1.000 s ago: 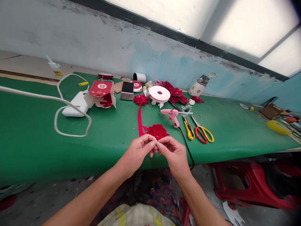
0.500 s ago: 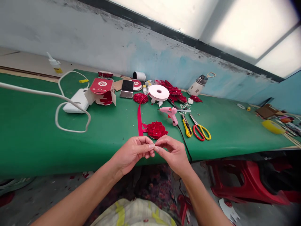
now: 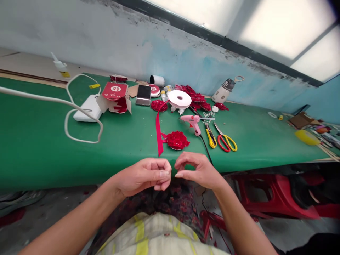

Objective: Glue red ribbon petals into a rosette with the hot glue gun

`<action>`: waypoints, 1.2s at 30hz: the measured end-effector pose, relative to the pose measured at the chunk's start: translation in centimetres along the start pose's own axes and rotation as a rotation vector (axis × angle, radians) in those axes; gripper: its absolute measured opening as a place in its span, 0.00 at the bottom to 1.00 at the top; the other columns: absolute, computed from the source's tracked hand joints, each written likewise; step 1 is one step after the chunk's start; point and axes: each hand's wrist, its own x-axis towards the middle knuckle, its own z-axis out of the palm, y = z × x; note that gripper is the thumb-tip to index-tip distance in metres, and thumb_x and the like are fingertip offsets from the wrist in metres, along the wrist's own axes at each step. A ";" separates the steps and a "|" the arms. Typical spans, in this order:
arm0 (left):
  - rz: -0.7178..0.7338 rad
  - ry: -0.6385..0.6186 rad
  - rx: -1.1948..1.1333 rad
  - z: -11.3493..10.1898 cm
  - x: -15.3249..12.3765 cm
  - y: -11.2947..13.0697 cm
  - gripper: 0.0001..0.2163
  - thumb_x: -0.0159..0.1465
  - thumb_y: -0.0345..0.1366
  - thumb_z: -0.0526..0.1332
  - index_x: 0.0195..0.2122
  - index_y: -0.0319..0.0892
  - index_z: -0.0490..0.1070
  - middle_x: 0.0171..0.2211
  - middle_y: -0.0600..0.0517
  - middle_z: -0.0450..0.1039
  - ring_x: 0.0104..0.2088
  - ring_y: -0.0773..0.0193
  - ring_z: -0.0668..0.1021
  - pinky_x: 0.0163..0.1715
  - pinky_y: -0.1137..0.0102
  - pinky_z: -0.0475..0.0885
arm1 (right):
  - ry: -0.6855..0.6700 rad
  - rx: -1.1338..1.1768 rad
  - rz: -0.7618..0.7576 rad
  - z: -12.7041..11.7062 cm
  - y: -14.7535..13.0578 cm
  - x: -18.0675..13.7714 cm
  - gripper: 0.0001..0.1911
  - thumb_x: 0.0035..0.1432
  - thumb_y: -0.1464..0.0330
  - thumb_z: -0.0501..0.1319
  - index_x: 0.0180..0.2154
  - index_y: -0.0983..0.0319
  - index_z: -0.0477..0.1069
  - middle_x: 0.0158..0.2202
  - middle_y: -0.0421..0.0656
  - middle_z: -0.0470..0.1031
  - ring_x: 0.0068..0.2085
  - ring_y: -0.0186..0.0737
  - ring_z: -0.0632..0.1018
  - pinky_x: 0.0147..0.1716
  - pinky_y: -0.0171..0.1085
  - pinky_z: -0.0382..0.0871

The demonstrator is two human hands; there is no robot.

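My left hand [image 3: 148, 176] is closed over the front edge of the table, thumb pressed against the curled fingers. Whatever it may pinch is too small or hidden to make out. My right hand [image 3: 198, 170] faces it a short gap away, thumb and fingers apart in a curve, holding nothing that I can see. Just beyond them lies a red fabric flower [image 3: 177, 140] with short ribbon tails on its left. Beside it, a red ribbon [image 3: 159, 136] runs back to a white ribbon spool [image 3: 179, 99]. A pink glue gun [image 3: 191, 122] rests behind the flower on the right.
On the green table [image 3: 132, 156], a yellow cutter [image 3: 211, 138] and scissors [image 3: 225, 138] lie right. More red flowers [image 3: 195, 97], a phone [image 3: 143, 95], a red box [image 3: 115, 95] and a white power strip [image 3: 88, 109] stand behind. A red stool [image 3: 278, 198] is below right.
My hands have moved apart from touching fingertips; the right thumb has separated from its fingers. The ribbon's lower end now shows on the table. The view has shifted slightly.
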 end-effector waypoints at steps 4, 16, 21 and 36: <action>0.052 0.127 -0.073 -0.5 -0.1 -0.1 0.08 0.64 0.33 0.60 0.30 0.37 0.65 0.27 0.52 0.64 0.29 0.69 0.69 0.27 0.75 0.60 | 0.081 0.018 0.044 -0.6 0.4 -0.8 0.06 0.53 0.68 0.68 0.33 0.62 0.74 0.32 0.42 0.73 0.33 0.37 0.75 0.35 0.37 0.70; 0.081 0.315 -0.084 0.0 0.5 -1.0 0.08 0.65 0.34 0.59 0.31 0.34 0.71 0.30 0.48 0.72 0.31 0.68 0.73 0.31 0.75 0.67 | 0.194 0.119 0.087 1.7 1.3 -1.3 0.03 0.58 0.70 0.63 0.34 0.61 0.76 0.30 0.41 0.73 0.31 0.35 0.74 0.32 0.36 0.69; 0.098 0.319 -0.096 0.2 0.8 -1.8 0.07 0.63 0.35 0.61 0.34 0.34 0.74 0.32 0.46 0.74 0.33 0.67 0.74 0.34 0.74 0.68 | 0.320 0.250 0.123 3.3 1.5 -1.3 0.03 0.56 0.69 0.65 0.35 0.60 0.76 0.32 0.40 0.73 0.32 0.35 0.76 0.34 0.36 0.71; 0.177 0.438 -0.006 1.3 1.4 -3.1 0.06 0.58 0.34 0.66 0.33 0.36 0.79 0.30 0.49 0.75 0.31 0.70 0.72 0.31 0.77 0.66 | 0.502 0.129 0.017 5.5 1.1 -1.9 0.03 0.59 0.72 0.62 0.33 0.61 0.75 0.30 0.41 0.73 0.32 0.37 0.74 0.33 0.36 0.69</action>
